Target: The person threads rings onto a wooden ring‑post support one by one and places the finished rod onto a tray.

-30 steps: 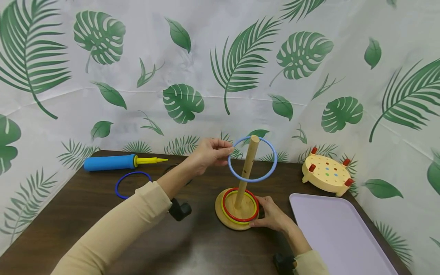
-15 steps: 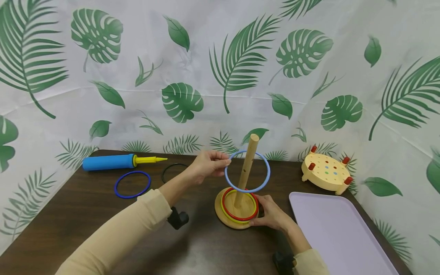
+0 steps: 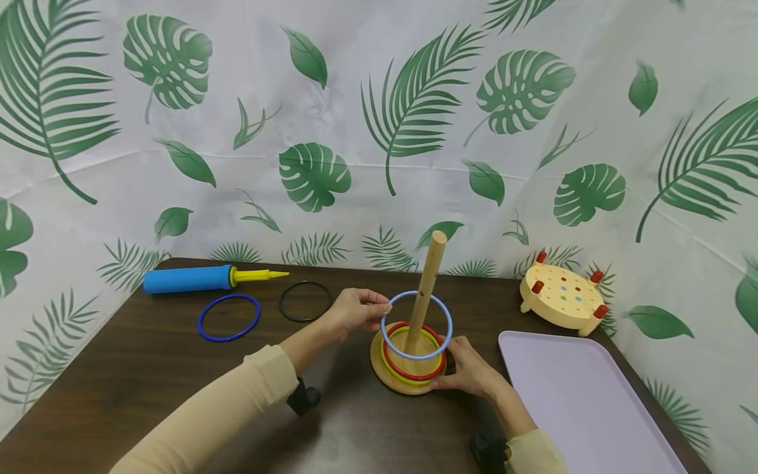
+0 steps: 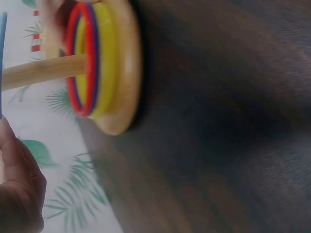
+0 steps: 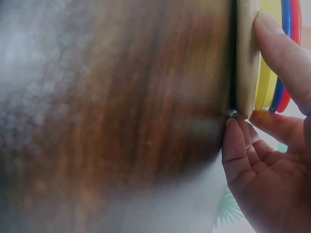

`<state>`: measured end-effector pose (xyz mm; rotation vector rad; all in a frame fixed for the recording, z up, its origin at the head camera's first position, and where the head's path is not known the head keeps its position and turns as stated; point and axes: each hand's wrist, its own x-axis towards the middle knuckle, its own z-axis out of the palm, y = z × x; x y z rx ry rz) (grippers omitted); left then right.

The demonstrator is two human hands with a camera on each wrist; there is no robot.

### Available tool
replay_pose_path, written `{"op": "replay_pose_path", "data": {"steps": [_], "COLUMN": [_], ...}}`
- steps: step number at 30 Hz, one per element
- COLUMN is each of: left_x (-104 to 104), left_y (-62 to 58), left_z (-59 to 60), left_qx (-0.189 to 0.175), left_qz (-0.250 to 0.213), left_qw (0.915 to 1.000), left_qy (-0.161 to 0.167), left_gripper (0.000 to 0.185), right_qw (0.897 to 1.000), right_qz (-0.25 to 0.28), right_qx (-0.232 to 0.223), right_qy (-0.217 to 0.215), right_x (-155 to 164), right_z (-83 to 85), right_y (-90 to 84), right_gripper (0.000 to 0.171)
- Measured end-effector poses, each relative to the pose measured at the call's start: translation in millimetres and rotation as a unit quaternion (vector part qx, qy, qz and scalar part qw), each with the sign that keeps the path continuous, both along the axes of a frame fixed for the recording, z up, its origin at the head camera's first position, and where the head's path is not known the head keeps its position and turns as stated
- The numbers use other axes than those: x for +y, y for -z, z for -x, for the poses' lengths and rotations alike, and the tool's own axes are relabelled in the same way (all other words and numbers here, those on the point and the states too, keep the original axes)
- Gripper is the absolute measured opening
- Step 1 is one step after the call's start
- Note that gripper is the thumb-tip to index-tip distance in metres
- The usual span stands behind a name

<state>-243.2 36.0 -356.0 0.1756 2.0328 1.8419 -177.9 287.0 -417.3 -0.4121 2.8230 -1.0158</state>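
Note:
My left hand (image 3: pixel 354 313) pinches a light blue ring (image 3: pixel 416 357) at its left side, between thumb and fingers. The ring encircles the wooden post (image 3: pixel 431 263) low down, tilted, above the stacked rings. Around the foot of the post lie a red ring (image 5: pixel 295 29), a dark blue ring (image 5: pixel 285 19) and thick yellow (image 5: pixel 265 87) below them. My right hand (image 3: pixel 468 370) grips the round wooden base (image 3: pixel 379 359) at its right edge, thumb on the upper side and fingertips at the lower rim. In the left wrist view only a sliver of the held ring shows.
On the dark table, a blue ring (image 3: pixel 224 340) and a black ring (image 3: pixel 304 320) lie to the left. Behind them is a blue and yellow hand pump (image 3: pixel 189 280). A lilac tray (image 3: pixel 586 395) and a pale yellow pegboard (image 3: pixel 562 296) with red pegs are at the right.
My left hand has lowered the light blue ring along the post, from near its top to just over the stacked rings. The right hand has kept its grip on the base.

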Motion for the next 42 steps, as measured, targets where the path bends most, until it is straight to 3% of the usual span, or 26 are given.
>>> {"op": "replay_pose_path", "data": {"steps": [4, 15, 27, 42], "left_x": [1.2, 7.9, 14.1, 18.7], "left_y": [14.6, 36.4, 43.8, 48.8], "left_z": [0.7, -1.3, -2.9, -2.2], "left_qx": [-0.007, -0.031, -0.042, -0.029], "left_qz": [0.010, 0.023, 0.033, 0.046], "left_qw": [0.9999, 0.9989, 0.9979, 0.9972], "left_qy": [-0.011, -0.025, -0.036, -0.050], "left_gripper": [0.017, 0.013, 0.014, 0.015], "right_qw": [1.000, 1.000, 1.000, 0.999], "right_qz": [0.006, 0.008, 0.006, -0.001], "right_qx": [-0.007, 0.000, 0.013, 0.024], "right_qy": [-0.001, -0.008, -0.020, -0.021], "right_x": [0.8, 0.9, 1.3, 1.1], "right_z": [-0.5, -1.5, -1.6, 0.7], "right_y": [0.3, 1.5, -0.3, 0.0], "right_gripper": [0.080, 0.080, 0.085, 0.084]}}
